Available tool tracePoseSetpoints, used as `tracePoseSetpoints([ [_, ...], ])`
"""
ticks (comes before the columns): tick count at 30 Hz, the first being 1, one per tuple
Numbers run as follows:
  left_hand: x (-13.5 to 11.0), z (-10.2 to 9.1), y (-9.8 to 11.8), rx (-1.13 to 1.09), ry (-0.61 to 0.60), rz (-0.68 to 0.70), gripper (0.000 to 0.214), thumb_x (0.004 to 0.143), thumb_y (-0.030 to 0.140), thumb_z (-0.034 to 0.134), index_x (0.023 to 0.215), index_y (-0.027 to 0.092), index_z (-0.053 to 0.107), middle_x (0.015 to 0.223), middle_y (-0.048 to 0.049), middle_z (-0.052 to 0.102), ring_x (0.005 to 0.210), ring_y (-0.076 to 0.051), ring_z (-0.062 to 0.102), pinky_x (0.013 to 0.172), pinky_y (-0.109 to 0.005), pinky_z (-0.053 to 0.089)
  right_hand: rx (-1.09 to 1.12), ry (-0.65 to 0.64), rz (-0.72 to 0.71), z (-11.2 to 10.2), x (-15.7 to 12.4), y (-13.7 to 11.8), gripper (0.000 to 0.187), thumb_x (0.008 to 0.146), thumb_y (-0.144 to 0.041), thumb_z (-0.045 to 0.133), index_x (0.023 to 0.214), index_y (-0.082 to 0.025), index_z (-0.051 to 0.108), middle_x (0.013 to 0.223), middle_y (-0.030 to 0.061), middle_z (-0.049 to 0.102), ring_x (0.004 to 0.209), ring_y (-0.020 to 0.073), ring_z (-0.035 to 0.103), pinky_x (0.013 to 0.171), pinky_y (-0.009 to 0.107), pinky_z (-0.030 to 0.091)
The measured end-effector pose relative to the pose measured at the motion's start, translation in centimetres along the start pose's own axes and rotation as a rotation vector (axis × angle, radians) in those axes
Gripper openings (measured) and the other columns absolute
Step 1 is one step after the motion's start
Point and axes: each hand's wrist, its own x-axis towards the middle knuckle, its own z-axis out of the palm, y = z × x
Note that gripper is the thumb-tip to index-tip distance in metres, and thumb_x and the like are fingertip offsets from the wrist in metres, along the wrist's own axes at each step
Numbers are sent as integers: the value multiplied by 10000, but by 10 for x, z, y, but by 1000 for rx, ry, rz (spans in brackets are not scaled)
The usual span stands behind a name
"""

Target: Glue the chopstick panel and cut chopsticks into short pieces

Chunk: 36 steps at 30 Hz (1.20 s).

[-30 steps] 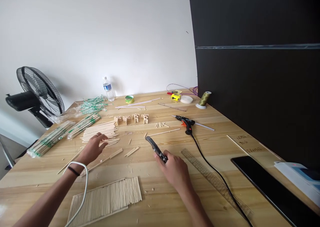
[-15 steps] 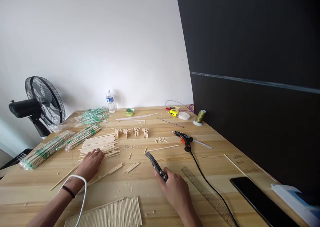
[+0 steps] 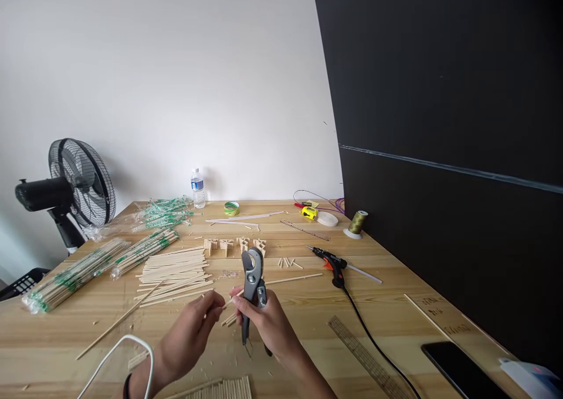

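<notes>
My left hand (image 3: 187, 331) pinches a thin wooden stick (image 3: 227, 303) between thumb and fingers. The stick's other end meets the fingertips of my right hand (image 3: 266, 323). That hand is wrapped around a grey and black hand cutter (image 3: 251, 279), held upright with its curved jaws at the top. Behind my left hand lies a spread of loose wooden sticks (image 3: 173, 273). Short cut sticks (image 3: 229, 320) rest on the table just behind the hands. Below them, partly out of frame, is a mat of sticks laid side by side (image 3: 235, 387).
Small stick-built pieces (image 3: 226, 244) stand in a row. To the right are a glue gun (image 3: 332, 262), a ruler (image 3: 360, 349), a phone (image 3: 460, 369) and a thread spool (image 3: 357, 222). Bagged sticks (image 3: 81, 273) and a fan (image 3: 79, 182) are left. A white cable loop (image 3: 149, 358) crosses near my left wrist.
My left hand has left the stick pile and come right with a stick. My right hand has moved left and turned the cutter upright, bringing both hands together.
</notes>
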Motion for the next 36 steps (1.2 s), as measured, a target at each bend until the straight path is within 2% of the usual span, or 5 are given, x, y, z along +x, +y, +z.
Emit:
tracePoseSetpoints([
  [8,-10,-3,-59,205,-31,23,242,905,391,669,1095,244,636,1102,-113,674,945,-267,671,793,-383,583,28,329,-50,-30,16,19,393,828,-555,764,742,-179,689,664,21,663,697,190,634,711,311,520],
  [13,-12,-10,-86,294,-151,18,204,1004,315,463,975,227,645,943,-71,676,803,-212,668,718,-323,547,389,453,15,-47,20,24,393,640,-440,924,807,-187,675,686,-14,641,649,160,618,660,314,543],
  [23,-16,-18,-32,-10,-139,-129,268,1054,361,462,1118,275,707,877,-15,716,753,-164,655,664,-270,522,219,333,-21,-35,10,19,281,789,-420,828,874,-196,680,735,-3,661,712,180,637,688,315,518],
  [30,-35,-10,-18,-304,-77,-318,353,1008,412,564,1322,300,680,1070,-67,742,878,-204,660,735,-315,552,119,376,-80,-40,10,17,267,815,-426,805,867,-198,678,725,1,665,712,186,639,696,316,522],
  [36,-31,-3,-17,-526,-127,-420,373,992,430,587,1273,228,725,847,-44,691,702,-134,538,635,-244,442,71,372,-118,-43,8,18,225,852,-410,788,871,-212,683,772,3,681,751,182,649,739,312,518],
])
